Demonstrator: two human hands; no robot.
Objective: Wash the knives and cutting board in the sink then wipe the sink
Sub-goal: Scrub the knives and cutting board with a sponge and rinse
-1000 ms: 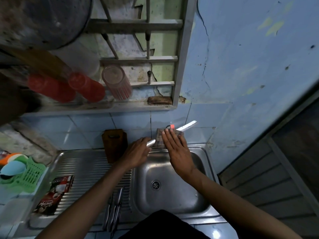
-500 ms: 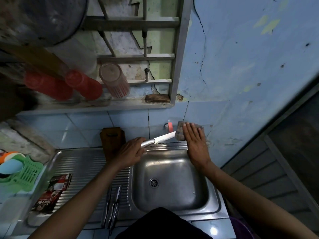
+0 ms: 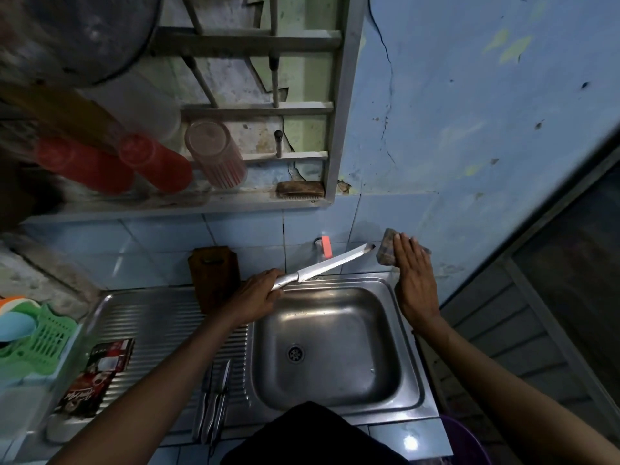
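One serrated knife [image 3: 330,264] is gripped by its handle in the left hand [image 3: 258,294], blade angled toward two o'clock over the sink [image 3: 335,347]. Its tip sits just beside the sponge [image 3: 385,251], which the right hand [image 3: 414,276] holds with straight, close-set fingers at the sink's one o'clock corner. A careless swipe along the toothed edge could nick those fingers. More knives [image 3: 214,404] lie on the drainboard [image 3: 157,323] at eight o'clock; the cutting board [image 3: 214,276] leans at eleven.

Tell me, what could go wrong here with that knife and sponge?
The serrated knife, gripped by the left hand, points its tip at the sponge under the right hand; a slip could nick those fingers. The other knives lie near the drainboard's front edge and might get knocked off.
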